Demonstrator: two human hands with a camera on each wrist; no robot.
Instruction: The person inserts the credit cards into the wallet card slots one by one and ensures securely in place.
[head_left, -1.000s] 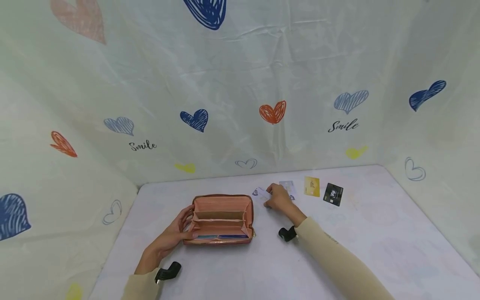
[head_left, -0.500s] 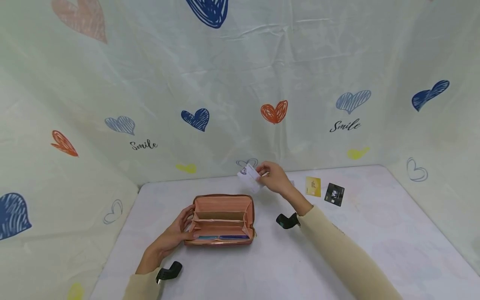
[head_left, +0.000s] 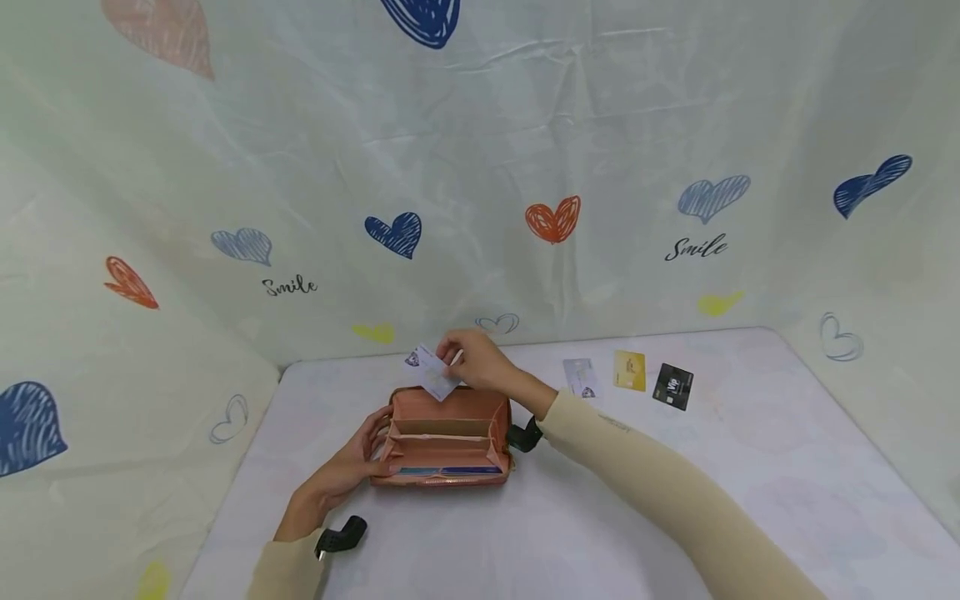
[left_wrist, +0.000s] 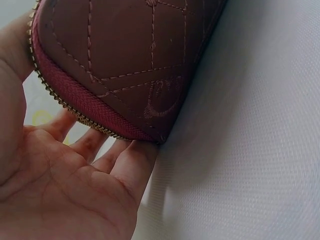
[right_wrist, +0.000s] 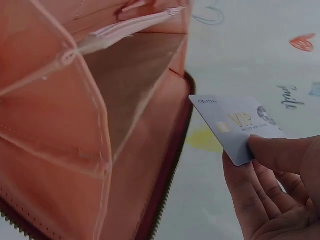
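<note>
Right hand: I saw my right hand [head_left: 480, 360] pinching a pale VIP card [head_left: 432, 372] by one short end, thumb on top and fingers underneath, as the right wrist view showed [right_wrist: 235, 127].
Card's heading: its long axis was tilted, the free end pointing left and away from my hand, hanging just over the far rim of the wallet [head_left: 446, 433]; I could not tell whether it touched the rim.
Left hand: my left hand [head_left: 352, 467] held the wallet's left end, thumb on the inner edge, relaxed fingers tucked under the outer shell [left_wrist: 125, 65].
Wallet: it lay open near the middle of the tabletop [head_left: 750, 467], long axis running left to right, pockets facing up, zip edge towards me.
Other cards: a pale card [head_left: 580, 377], a yellow card [head_left: 629, 370] and a black card [head_left: 672, 386] lay in a row towards the tabletop's far right, well apart from the wallet.
Hard to make out: the left wrist view showed only palm, quilted shell and zip [left_wrist: 65, 102]; my right sleeve [head_left: 660, 492] hid part of the tabletop; print on the far cards was too small to read.
Backdrop: a white sheet with hearts [head_left: 553, 220] stood behind.
</note>
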